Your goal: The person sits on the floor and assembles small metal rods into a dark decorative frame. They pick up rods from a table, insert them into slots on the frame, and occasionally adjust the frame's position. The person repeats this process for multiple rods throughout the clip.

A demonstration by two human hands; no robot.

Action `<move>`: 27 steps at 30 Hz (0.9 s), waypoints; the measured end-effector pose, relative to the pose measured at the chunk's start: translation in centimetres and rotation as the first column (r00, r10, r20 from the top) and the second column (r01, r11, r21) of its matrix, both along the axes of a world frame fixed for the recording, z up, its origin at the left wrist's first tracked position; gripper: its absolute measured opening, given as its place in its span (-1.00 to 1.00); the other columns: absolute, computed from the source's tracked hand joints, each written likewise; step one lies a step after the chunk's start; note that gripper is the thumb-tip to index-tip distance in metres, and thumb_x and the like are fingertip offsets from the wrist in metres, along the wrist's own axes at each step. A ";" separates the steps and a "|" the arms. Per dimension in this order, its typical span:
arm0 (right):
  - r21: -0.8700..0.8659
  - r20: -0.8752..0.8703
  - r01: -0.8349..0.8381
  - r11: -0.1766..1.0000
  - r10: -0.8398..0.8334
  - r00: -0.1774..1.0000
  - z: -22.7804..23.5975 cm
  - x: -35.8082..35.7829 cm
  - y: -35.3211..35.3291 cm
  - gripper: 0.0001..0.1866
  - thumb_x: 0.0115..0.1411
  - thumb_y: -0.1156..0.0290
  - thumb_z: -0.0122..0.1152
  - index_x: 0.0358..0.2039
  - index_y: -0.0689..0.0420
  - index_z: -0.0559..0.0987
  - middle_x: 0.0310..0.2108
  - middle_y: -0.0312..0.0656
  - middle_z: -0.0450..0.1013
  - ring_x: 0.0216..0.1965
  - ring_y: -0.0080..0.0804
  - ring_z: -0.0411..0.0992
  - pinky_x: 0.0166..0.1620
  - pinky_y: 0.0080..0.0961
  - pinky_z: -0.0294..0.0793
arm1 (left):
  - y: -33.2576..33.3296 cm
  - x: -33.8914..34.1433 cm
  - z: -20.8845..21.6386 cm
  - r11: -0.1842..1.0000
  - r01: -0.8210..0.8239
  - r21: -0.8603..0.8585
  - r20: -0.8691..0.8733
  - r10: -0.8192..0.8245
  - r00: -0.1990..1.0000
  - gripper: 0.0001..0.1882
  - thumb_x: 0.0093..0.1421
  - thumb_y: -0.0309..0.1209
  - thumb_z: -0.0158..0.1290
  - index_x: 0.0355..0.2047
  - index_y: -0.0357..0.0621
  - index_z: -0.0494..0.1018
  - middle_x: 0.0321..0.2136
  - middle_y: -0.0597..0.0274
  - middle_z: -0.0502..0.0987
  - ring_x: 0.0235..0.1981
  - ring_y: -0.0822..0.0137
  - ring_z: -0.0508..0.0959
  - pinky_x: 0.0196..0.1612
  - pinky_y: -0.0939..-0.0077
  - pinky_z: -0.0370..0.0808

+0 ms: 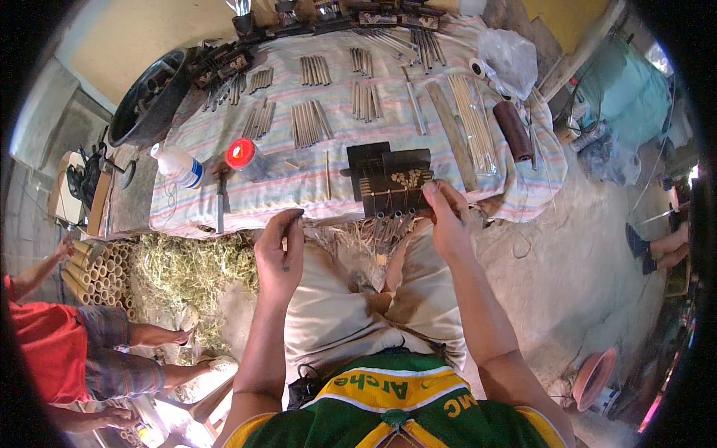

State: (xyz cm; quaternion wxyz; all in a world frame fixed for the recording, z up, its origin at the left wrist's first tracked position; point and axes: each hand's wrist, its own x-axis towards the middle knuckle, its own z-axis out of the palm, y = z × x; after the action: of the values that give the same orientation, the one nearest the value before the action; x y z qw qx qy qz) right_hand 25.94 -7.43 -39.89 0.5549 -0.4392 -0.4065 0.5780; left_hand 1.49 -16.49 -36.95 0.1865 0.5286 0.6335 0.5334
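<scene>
At the near edge of the cloth-covered table, my right hand [449, 216] grips the right side of a small wind chime [388, 181]. Its body is dark brown, with a pale flower pattern and cords across the front. Several short tubes [394, 222] dangle from its lower edge. To the left of it, my left hand [281, 243] is raised with fingers pinched together. Something small and dark may be at its fingertips, too little to name. A thin stick [327, 175] lies beyond, between the two hands.
A red-lidded jar [245, 158], a white bottle [178, 167] and a knife [219, 201] are at left. Tube bundles [308, 124], a thread spool [514, 133] and packaged sticks [472, 123] lie farther back. A person in red [52, 336] stands at left by stacked bamboo [101, 272].
</scene>
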 end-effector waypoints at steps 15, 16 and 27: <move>0.156 0.163 -0.216 0.964 0.191 0.968 -3.1 0.9 6.4 -0.67 0.29 0.28 0.10 -0.03 0.21 0.50 -0.20 -0.32 0.49 -0.22 -0.61 0.41 -0.15 -0.65 0.37 | -0.7 -8.7 0.1 0.979 -0.169 0.109 0.005 0.170 0.985 -0.85 0.22 -0.55 0.07 -0.21 -0.38 0.50 -0.42 0.13 0.60 -0.40 0.47 0.55 -0.32 0.57 0.48; 0.146 0.219 -0.257 0.955 0.222 0.950 -3.0 1.5 6.3 -0.69 0.33 0.30 0.05 -0.05 0.24 0.52 -0.20 -0.33 0.49 -0.20 -0.64 0.38 -0.09 -0.67 0.33 | -0.7 -9.0 0.1 0.980 -0.170 0.105 -0.009 0.172 0.985 -0.84 0.23 -0.55 0.07 -0.21 -0.38 0.50 -0.43 0.13 0.59 -0.40 0.47 0.55 -0.31 0.58 0.48; 0.065 0.257 -0.303 0.951 0.278 0.926 -3.8 2.9 4.6 -0.70 0.25 0.36 0.19 -0.09 0.30 0.53 -0.21 -0.29 0.51 -0.21 -0.62 0.40 -0.08 -0.63 0.41 | 0.1 -6.0 -2.2 0.997 0.033 -0.066 -0.074 -0.037 0.997 -0.84 0.19 -0.55 0.11 -0.23 -0.37 0.51 -0.44 0.12 0.60 -0.44 0.47 0.54 -0.34 0.58 0.47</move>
State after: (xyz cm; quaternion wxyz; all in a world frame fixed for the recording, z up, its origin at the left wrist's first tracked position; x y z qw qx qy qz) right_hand 28.80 -2.87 -43.69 0.4307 -0.4125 -0.5616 0.5735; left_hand -4.55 -16.40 -39.12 0.1888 0.5530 0.6477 0.4889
